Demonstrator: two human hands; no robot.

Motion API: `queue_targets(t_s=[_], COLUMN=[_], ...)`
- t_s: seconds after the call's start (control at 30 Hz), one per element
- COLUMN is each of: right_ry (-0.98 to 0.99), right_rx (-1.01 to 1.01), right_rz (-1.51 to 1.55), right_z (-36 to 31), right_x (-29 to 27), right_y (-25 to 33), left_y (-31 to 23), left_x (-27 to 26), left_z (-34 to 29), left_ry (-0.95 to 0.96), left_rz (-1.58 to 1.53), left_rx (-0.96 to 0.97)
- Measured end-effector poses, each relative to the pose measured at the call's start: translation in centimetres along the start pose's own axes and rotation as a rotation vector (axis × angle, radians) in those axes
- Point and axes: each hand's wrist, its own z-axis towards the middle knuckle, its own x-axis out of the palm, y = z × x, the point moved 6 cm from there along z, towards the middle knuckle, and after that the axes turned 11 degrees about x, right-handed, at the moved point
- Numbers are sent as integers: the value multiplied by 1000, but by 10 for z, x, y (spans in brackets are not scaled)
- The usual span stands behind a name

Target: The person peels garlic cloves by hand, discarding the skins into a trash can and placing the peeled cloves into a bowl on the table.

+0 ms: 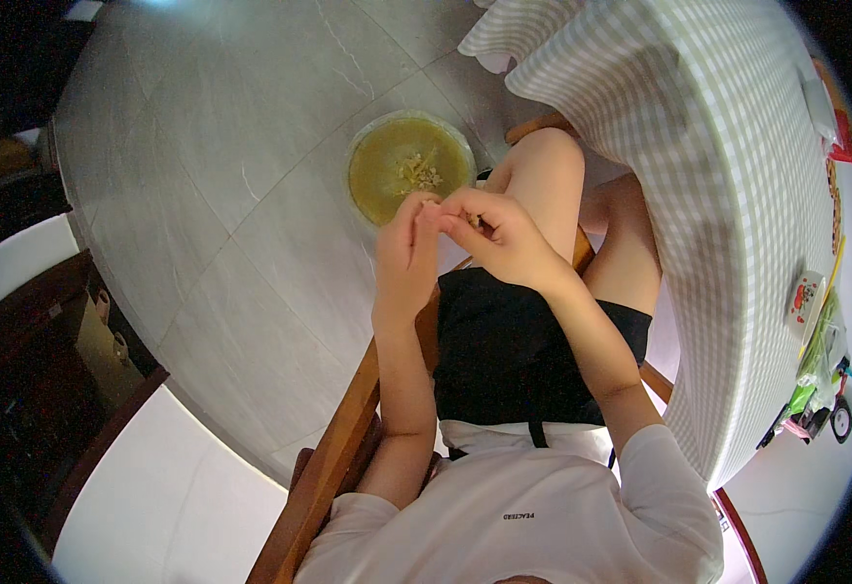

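Hands number two: left hand [408, 243] and right hand [499, 234] meet above one round bowl [410, 167] on the floor [231, 195], fingers pinched narrow on something too small to identify. One checked tabletop's [718, 195] far edge is cut off.

Bowl [411, 167]: clear rim, yellow-green contents with a pale tan clump at centre. Floor [222, 146]: light grey tiles, faint white veining. Worktop cloth [708, 146]: grey-and-white check. Shorts [504, 350]: black. Shirt [523, 516]: white, small dark print. Chair [333, 457]: reddish-brown wood. Small item in the fingers [438, 216]: pale, colour not resolved.
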Motion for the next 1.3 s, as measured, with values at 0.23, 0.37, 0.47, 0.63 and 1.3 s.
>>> queue_targets(t_s=[0.23,0.37,0.47,0.63,1.3], right_ry=[23,-64,-130,-148,-2], right_rx=[26,84,88,103,-105], right_rz=[136,39,-157,-158,-109], right_z=[5,20,38,54,29], right_x=[-2,-9,-6,2,5], right_y=[-13,-26,-38,-45,3], left_y=[23,34,34,31,25], left_x=[-3,-11,-13,-15,-18], left_z=[-6,-4,-2,-1,-5], left_ry=[-154,-157,-155,-157,-96], left_rz=[-271,-470,-517,-407,-19], left_rx=[-221,-276,-272,-259,-174])
